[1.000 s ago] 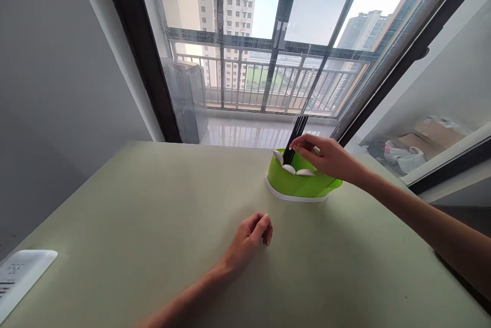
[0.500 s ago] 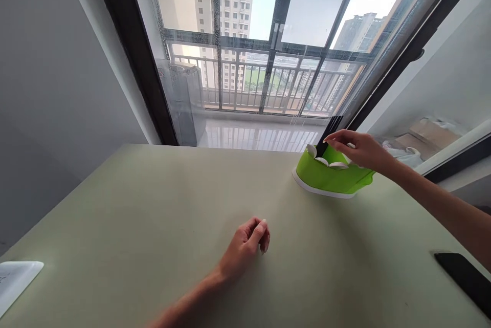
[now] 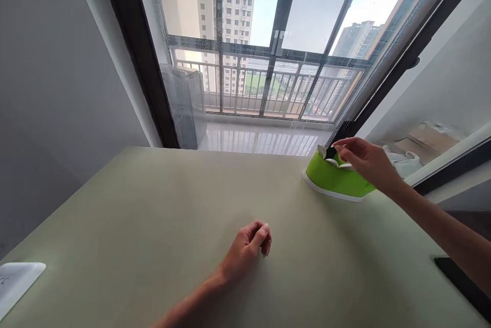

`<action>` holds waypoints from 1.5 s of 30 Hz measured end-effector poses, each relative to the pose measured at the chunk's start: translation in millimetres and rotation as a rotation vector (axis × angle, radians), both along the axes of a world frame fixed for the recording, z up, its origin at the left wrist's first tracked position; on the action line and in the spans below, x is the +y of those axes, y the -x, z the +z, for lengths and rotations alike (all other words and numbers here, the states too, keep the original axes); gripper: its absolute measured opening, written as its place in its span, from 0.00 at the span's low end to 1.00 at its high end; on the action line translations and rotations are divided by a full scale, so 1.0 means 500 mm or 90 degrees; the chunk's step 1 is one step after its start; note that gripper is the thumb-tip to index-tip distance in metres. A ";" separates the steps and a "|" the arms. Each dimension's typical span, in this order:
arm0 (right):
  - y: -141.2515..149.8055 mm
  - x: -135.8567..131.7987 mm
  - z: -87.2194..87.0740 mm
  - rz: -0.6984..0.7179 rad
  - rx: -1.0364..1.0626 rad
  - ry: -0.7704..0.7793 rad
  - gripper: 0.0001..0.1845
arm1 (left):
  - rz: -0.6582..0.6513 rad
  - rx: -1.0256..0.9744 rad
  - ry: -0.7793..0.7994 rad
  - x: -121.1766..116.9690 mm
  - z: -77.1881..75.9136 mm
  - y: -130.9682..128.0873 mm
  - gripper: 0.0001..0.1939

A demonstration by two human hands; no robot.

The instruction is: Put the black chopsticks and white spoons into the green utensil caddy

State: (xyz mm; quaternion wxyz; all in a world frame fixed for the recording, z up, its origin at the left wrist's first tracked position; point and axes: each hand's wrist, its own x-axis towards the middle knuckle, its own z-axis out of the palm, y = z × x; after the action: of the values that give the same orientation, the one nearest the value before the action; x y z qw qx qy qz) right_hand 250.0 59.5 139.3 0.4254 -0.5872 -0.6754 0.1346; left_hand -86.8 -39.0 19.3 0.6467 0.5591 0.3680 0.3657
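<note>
A bright green holder with a white base stands at the far right of the table. Several black sticks, apparently chopsticks, lean up out of it, and white spoon-like heads show along its rim. My right hand is over the holder's right part, fingers loosely stretched and their tips close to the sticks. I see nothing held in it; whether it touches the holder or the sticks I cannot tell. Near the middle of the table rests my left hand, loosely curled with the thumb against the fingers and nothing showing in it.
The pale green table reaches toward a large window. A white flat object lies at the left front edge, a black flat object at the right. Beyond the window frame on the right are cardboard boxes and a bag.
The green holder and my right hand sit slightly further right, partly from a small camera shift. My right hand now covers more of the holder's right end. My left hand has stayed put.
</note>
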 end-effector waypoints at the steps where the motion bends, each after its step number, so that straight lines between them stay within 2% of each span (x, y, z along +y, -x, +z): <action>1: 0.024 -0.016 -0.012 0.025 -0.019 0.008 0.14 | -0.001 0.002 -0.001 0.001 -0.001 0.000 0.22; 2: 0.049 -0.032 -0.028 0.031 -0.023 -0.006 0.15 | -0.001 0.004 -0.002 0.001 -0.001 0.000 0.22; 6: 0.147 -0.082 -0.112 0.190 0.011 0.097 0.16 | 0.004 0.010 0.000 0.004 -0.002 -0.001 0.22; 8: 0.186 -0.090 -0.161 0.227 0.054 0.133 0.17 | 0.005 0.015 0.002 0.004 0.000 -0.001 0.22; 12: 0.240 -0.076 -0.243 0.218 0.184 0.188 0.20 | 0.008 0.025 0.002 0.001 0.006 0.000 0.22; 16: 0.269 -0.054 -0.285 0.205 0.265 0.204 0.22 | 0.011 0.023 0.011 -0.001 0.008 0.000 0.22; 20: 0.271 -0.048 -0.295 0.187 0.315 0.203 0.23 | 0.007 0.019 0.026 -0.002 0.009 -0.001 0.22; 28: 0.263 -0.051 -0.291 0.183 0.385 0.228 0.21 | -0.003 0.073 0.042 -0.005 0.023 -0.001 0.23; 37: 0.269 -0.060 -0.280 0.184 0.380 0.242 0.21 | -0.010 0.094 0.027 0.002 0.033 0.003 0.24; 45: 0.272 -0.058 -0.288 0.198 0.391 0.242 0.22 | -0.011 0.126 0.001 -0.001 0.034 0.000 0.23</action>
State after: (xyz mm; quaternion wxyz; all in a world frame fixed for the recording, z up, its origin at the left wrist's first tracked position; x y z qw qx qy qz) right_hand 114.1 30.7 -4.8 0.4660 -0.4786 -0.5606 0.4895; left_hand -86.6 -39.3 36.3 0.6107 0.5950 0.4258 0.3029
